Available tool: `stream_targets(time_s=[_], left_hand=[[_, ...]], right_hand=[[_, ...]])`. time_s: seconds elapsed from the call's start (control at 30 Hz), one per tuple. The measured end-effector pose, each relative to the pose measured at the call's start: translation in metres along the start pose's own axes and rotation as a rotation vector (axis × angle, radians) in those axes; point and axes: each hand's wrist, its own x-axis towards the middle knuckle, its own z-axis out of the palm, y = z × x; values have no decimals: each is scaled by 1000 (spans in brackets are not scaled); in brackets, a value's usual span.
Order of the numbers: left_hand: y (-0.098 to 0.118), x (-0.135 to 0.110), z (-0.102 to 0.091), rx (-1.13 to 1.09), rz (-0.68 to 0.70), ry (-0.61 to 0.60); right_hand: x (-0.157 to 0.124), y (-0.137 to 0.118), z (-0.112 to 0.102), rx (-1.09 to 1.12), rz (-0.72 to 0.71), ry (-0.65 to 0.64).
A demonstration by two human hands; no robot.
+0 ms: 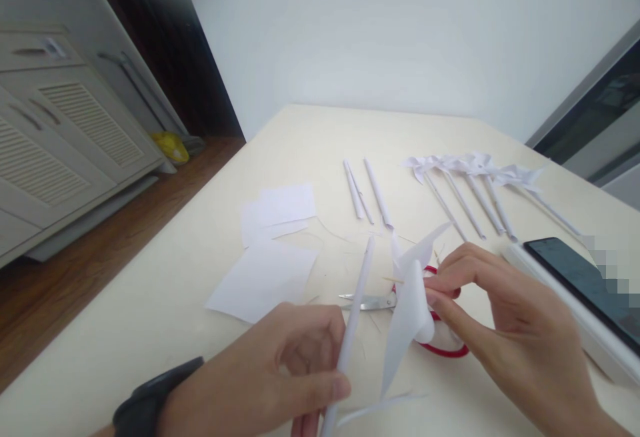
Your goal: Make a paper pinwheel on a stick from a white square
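Observation:
My left hand (280, 370), with a dark watch on its wrist, is closed round a rolled white paper stick (356, 303) that points up and away from me. My right hand (500, 317) pinches a folded white paper pinwheel (410, 303) with a thin toothpick through its centre, held just right of the stick's upper part. Beneath both lie red-handled scissors (370, 301) on the cream table (165, 303), partly hidden by the pinwheel and my right hand.
Three loose paper sticks (363, 190) lie further back. Several finished pinwheels on sticks (475, 177) lie in a row at the back right. White paper squares (270, 250) lie to the left. A dark phone (585, 283) rests on a white box at right. Cabinets stand left, beyond the table's edge.

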Motion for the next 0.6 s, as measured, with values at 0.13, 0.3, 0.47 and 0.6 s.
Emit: stream_targets(time_s=[0.13, 0.3, 0.47, 0.6], left_hand=[[4, -6, 1, 102, -31, 14], [5, -9, 2, 139, -112, 51], [9, -10, -1, 150, -78, -4], [2, -11, -4, 141, -46, -20]], right_hand=[[1, 2, 2, -12, 19, 17], [-1, 3, 4, -9, 16, 17], [-3, 5, 4, 73, 13, 29], [-3, 5, 5, 91, 10, 20]])
